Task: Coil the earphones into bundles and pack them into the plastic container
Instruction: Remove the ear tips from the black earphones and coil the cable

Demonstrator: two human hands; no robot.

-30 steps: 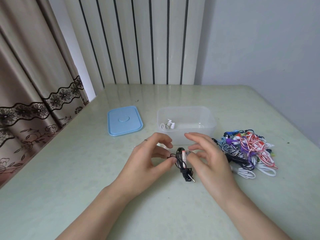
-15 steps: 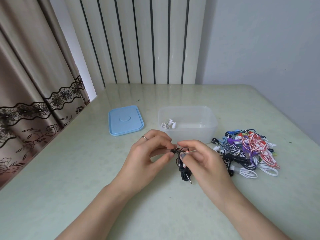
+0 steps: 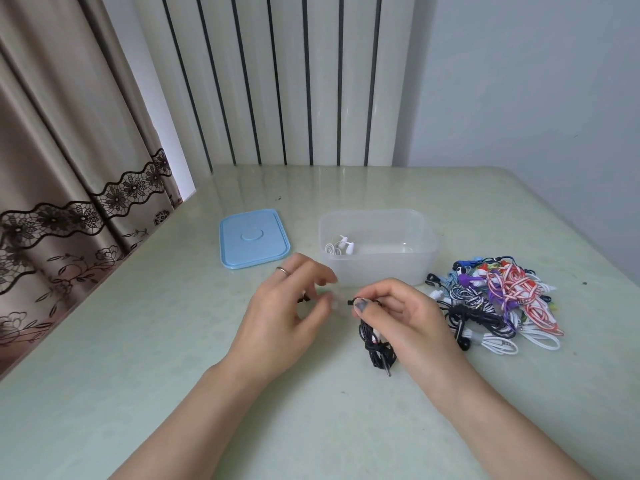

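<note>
One black earphone bundle (image 3: 375, 344) is hanging from the right hand (image 3: 408, 318), its fingers (image 3: 362, 304) pinching the top, plug nearly touching the counter (image 3: 173, 341). The left hand (image 3: 284, 317) is gripping a small black earbud (image 3: 304, 298). One container (image 3: 379, 251) behind is holding one white bundle (image 3: 339, 247); one blue lid (image 3: 252, 237) and one tangled pile (image 3: 495, 303) are lying alongside

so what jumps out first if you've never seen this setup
The bright tangle of earphones heaped on the table's right side, beside the clear plastic container holding one white coiled pair. In front, the right hand pinches a black earphone bundle; the blue lid lies left.
</note>
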